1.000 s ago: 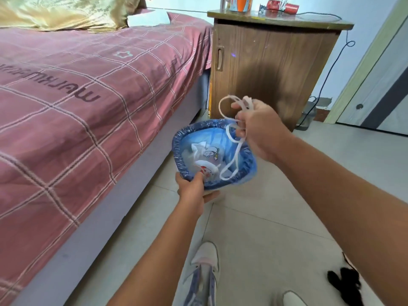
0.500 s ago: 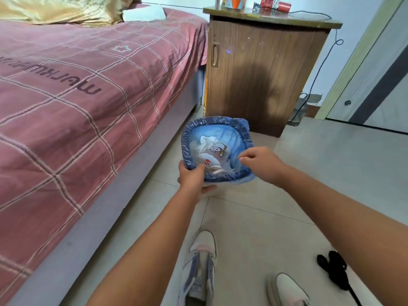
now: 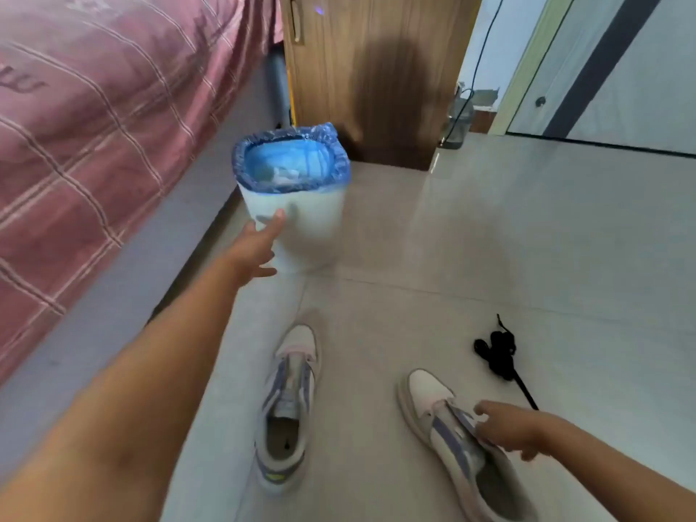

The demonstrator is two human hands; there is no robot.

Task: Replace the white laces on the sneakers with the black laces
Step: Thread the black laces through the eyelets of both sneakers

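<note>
**Head view: bin set down, sneakers bare, black laces waiting**

Head view, only camera. Left hand [image 3: 260, 241] reaches far-left, fingers straight, index tip touching the white side of the bin [image 3: 301, 227]; it grips nothing. Bin stands upright on the floor beside the bed, blue liner [image 3: 290, 160] folded over its rim, some pale stuff inside, too blurred to name. Right hand [image 3: 508, 427] sits near-right over the right sneaker [image 3: 463, 442], fingers loosely curled and touching the tongue area; whether it actually grips the shoe, cannot tell, motion blur. Left sneaker [image 3: 288, 405] lies near-centre, toe pointing far, eyelets look unlaced. Right sneaker also shows no white lace. Black laces [image 3: 497, 352] lie bundled on the floor right of the sneakers, far side of the right hand, one end trailing toward it, apart from both shoes.

Step, judged: white laces appear out, so removal half looks done; lacing in black not yet begun. Next move calls for picking up the bundle, separating one lace, finding a tip, then steadying a shoe and threading from the toe-end eyelets.

Surface: glossy pale floor tiles [image 3: 527, 239], grout lines visible. Room: bed with pink checked cover [image 3: 94, 107] far-left, wooden cabinet [image 3: 376, 69] far-centre, cable [image 3: 482, 50] hanging beside it, door [image 3: 621, 69] far-right.
</note>
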